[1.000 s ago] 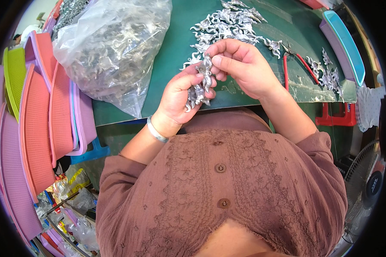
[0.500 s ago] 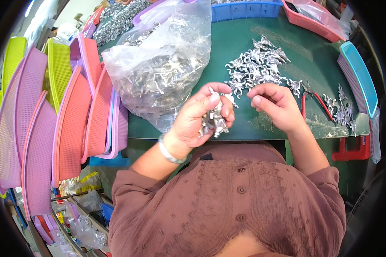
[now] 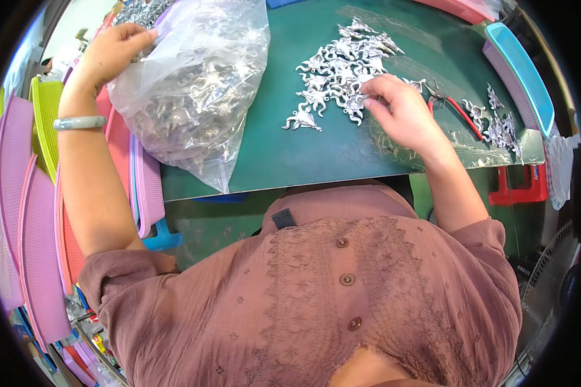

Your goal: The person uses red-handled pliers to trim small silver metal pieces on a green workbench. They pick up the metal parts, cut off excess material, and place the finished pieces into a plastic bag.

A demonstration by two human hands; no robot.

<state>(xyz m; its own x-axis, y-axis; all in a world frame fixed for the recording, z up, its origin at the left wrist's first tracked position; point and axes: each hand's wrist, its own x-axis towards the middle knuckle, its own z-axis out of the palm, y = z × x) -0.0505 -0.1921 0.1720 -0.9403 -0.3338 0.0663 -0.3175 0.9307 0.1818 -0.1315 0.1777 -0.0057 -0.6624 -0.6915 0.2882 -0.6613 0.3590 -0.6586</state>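
Note:
My left hand [image 3: 113, 51] reaches out to the far left and grips the top edge of a large clear plastic bag [image 3: 193, 90] full of small silvery metal pieces. My right hand [image 3: 400, 113] rests on the green table mat [image 3: 284, 155], its fingertips touching the near edge of a loose pile of silvery metal pieces [image 3: 342, 77]. Whether the fingers pinch one piece I cannot tell. A pale bangle [image 3: 79, 122] sits on my left wrist.
Red-handled pliers [image 3: 458, 113] lie right of my right hand, beside a smaller heap of metal pieces [image 3: 497, 126]. Stacked pink and green plastic baskets [image 3: 32, 213] stand at the left. A blue and purple tray [image 3: 519, 68] stands on the right, a red stool [image 3: 519, 187] below it.
My left hand has let go of the bunch of metal pieces held near my chest and moved up left to the bag. My right hand has dropped onto the pile.

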